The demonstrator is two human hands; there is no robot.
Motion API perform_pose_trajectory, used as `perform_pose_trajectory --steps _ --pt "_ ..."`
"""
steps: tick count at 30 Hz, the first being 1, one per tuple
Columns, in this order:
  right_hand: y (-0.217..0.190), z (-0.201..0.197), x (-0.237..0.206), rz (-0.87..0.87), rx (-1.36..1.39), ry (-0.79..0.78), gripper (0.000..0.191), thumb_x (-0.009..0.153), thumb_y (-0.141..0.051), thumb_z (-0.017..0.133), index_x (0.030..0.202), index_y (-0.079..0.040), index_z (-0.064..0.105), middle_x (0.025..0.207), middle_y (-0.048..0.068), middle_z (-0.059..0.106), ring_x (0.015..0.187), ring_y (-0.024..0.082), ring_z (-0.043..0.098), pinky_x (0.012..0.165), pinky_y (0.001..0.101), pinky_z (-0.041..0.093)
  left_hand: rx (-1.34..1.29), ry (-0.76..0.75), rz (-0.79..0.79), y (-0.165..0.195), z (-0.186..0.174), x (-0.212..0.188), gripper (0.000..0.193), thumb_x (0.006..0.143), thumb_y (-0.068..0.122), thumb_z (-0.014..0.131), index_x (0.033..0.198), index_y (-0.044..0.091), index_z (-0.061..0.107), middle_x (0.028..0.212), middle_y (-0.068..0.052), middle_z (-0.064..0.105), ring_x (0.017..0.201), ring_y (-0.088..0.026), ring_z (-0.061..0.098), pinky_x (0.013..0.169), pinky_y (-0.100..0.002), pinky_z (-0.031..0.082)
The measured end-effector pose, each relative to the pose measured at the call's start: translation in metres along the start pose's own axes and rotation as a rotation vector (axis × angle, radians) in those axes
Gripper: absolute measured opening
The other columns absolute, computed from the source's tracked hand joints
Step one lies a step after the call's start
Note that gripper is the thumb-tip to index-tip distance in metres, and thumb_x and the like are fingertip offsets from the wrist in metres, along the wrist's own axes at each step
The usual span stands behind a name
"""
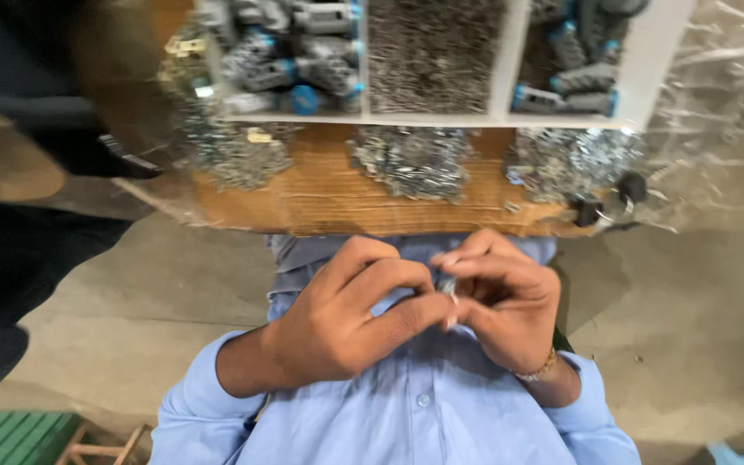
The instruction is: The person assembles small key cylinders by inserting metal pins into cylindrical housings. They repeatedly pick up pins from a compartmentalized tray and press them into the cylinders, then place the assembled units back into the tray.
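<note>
Head view shows the left hand (337,323) and right hand (497,297) pressed together over a blue shirt (424,413), both grips pinching one small metal part (448,286) between the fingertips. Just beyond, a cardboard-topped bench (329,202) carries three heaps of metal pieces (411,162), with a white divided tray (510,60) of grey-and-blue parts behind.

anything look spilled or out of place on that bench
Nothing looks damaged. Three loose heaps of small silvery metal parts lie straight on the brown cardboard sheet rather than in the white compartment tray. Both hands, left and right, pinch a small metal piece.
</note>
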State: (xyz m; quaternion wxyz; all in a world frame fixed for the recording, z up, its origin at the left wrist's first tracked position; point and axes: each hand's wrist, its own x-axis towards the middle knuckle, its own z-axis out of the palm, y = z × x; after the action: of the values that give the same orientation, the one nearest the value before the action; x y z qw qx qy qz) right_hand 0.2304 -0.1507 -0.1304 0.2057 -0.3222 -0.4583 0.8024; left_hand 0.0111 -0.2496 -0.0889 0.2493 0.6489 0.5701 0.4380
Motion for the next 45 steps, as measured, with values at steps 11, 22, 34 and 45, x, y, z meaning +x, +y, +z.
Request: perform_pose_trajectory --steps 11,22,34,45 --pt "0.004 0.006 0.014 0.023 0.184 -0.155 0.040 0.080 0.001 0.087 0.117 0.005 0.070 0.119 0.022 0.065 0.088 0.024 0.076 0.074 0.0325 0.069 0.500 0.261 -0.337 0.013 -0.022 -0.008 0.022 0.091 0.015 0.077 0.110 0.008 0.071 0.096 -0.004 0.059 0.085 -0.023 0.059 0.074 -0.037 0.049" --pt "0.001 0.003 0.014 -0.023 0.132 -0.073 0.043 0.082 0.009 0.085 0.120 0.004 0.066 0.122 0.023 0.063 0.093 0.025 0.074 0.076 0.0362 0.068 0.475 0.084 -0.106 -0.018 -0.044 -0.025 0.022 0.091 0.001 0.078 0.113 0.001 0.072 0.114 -0.012 0.066 0.105 -0.029 0.063 0.091 -0.039 0.054" --pt "0.007 0.002 0.010 -0.087 0.034 0.003 0.039 0.080 0.010 0.086 0.115 0.004 0.070 0.122 0.021 0.065 0.090 0.014 0.069 0.069 0.0187 0.060 0.052 0.209 -0.105 0.010 0.011 0.012 0.025 0.091 0.003 0.086 0.111 0.008 0.072 0.106 -0.002 0.070 0.091 -0.024 0.061 0.079 -0.034 0.053" --pt "0.001 -0.033 0.001 -0.147 -0.044 -0.252 0.032 0.075 -0.007 0.093 0.101 0.002 0.077 0.100 0.014 0.070 0.092 0.020 0.071 0.082 0.0279 0.058 -0.804 -0.190 -0.596 0.011 0.012 0.037 0.036 0.082 0.005 0.082 0.114 0.014 0.069 0.095 -0.005 0.054 0.081 -0.020 0.052 0.073 -0.029 0.044"
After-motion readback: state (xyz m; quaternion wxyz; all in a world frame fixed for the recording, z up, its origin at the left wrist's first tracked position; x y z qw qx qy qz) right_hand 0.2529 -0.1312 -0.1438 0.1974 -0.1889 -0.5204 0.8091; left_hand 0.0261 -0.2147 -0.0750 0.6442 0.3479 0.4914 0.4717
